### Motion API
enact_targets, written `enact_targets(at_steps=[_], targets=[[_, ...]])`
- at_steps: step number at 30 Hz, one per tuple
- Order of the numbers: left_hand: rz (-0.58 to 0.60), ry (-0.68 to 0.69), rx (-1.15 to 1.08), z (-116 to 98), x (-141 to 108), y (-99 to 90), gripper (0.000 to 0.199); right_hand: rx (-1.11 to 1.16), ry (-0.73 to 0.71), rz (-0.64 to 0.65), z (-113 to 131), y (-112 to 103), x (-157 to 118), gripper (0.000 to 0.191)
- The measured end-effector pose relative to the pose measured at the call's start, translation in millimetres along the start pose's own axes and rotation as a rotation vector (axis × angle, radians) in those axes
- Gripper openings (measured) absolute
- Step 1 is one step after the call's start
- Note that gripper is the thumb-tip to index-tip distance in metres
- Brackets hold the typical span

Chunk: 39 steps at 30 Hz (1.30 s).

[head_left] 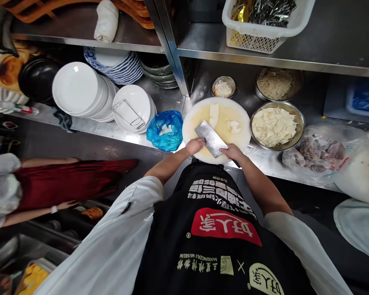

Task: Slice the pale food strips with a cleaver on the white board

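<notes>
A round, pale cutting board [192, 123] lies on the steel counter in front of me. My right hand [233, 152] is closed around the handle of a wide cleaver [211, 139], its blade angled over the board. At the blade's left edge, my left hand [196, 145] has its fingers curled together; whether anything is between them is too small to tell. A pale flat strip [214, 115] lies on the board behind the blade, and a small whitish heap [234, 127] is to its right.
Right of the board, a steel bowl [275, 125] holds pale slices beside a bagged heap [321, 151]. To the left are a blue bag [165, 130] and stacked plates [76, 88]. A steel shelf edge [264, 60] crosses behind. Another person in a red apron [67, 180] stands left.
</notes>
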<state>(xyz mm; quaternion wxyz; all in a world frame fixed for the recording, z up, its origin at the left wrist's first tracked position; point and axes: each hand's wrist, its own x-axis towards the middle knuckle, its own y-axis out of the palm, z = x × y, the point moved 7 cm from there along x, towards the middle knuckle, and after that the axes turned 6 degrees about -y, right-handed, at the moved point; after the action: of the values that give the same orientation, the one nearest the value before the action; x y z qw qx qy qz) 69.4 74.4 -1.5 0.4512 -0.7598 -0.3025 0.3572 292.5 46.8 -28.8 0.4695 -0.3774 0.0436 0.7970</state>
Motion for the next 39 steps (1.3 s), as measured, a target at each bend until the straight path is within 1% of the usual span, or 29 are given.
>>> enact_targets(at_steps=[2,5,9,13,17,20,22,25,28,30,32,34,36,38,39], targets=[[-0.009,-0.017,-0.013,2,-1,0.9,0.026,-0.034,-0.006,0.012,-4,-1,-4,0.031],[-0.034,-0.042,-0.032,3,-2,-0.2,0.024,-0.128,-0.023,0.033,-17,-6,-25,0.032],[-0.078,-0.068,-0.068,1,-4,-5.2,0.024,-0.266,-0.054,-0.024,-29,-19,-57,0.029],[-0.076,-0.091,-0.043,-2,-3,-8.5,0.025,-0.399,-0.074,-0.087,-27,-28,-73,0.027],[-0.061,-0.052,0.035,-8,-3,-9.3,0.028,-0.481,-0.070,-0.097,-24,-20,-80,0.031],[-0.011,-0.002,0.100,-15,-4,-6.0,0.027,-0.512,-0.046,-0.112,-23,-13,-92,0.033],[0.040,0.014,0.122,-19,-6,-2.8,0.026,-0.521,-0.032,-0.116,-23,-14,-103,0.034],[0.090,-0.015,0.124,-25,-8,-1.2,0.029,-0.530,-0.043,-0.140,-26,-24,-124,0.036],[0.114,-0.027,0.119,-34,-8,-0.4,0.033,-0.484,-0.041,-0.187,-35,-40,-140,0.039],[0.138,-0.014,0.122,-40,-5,2.6,0.030,-0.443,-0.005,-0.250,-44,-49,-145,0.040],[0.168,-0.029,0.116,-42,-2,7.1,0.025,-0.428,0.049,-0.323,-52,-53,-146,0.040],[0.189,-0.065,0.068,-41,1,9.8,0.021,-0.427,0.087,-0.370,-58,-50,-144,0.040],[0.192,-0.132,-0.061,-35,8,6.6,0.016,-0.412,0.094,-0.380,-61,-42,-140,0.040],[0.197,-0.255,-0.287,-23,22,-4.3,0.010,-0.387,0.093,-0.377,-62,-32,-136,0.040],[0.193,-0.336,-0.421,-16,33,-13.2,0.008,-0.375,0.095,-0.379,-63,-28,-135,0.041]])
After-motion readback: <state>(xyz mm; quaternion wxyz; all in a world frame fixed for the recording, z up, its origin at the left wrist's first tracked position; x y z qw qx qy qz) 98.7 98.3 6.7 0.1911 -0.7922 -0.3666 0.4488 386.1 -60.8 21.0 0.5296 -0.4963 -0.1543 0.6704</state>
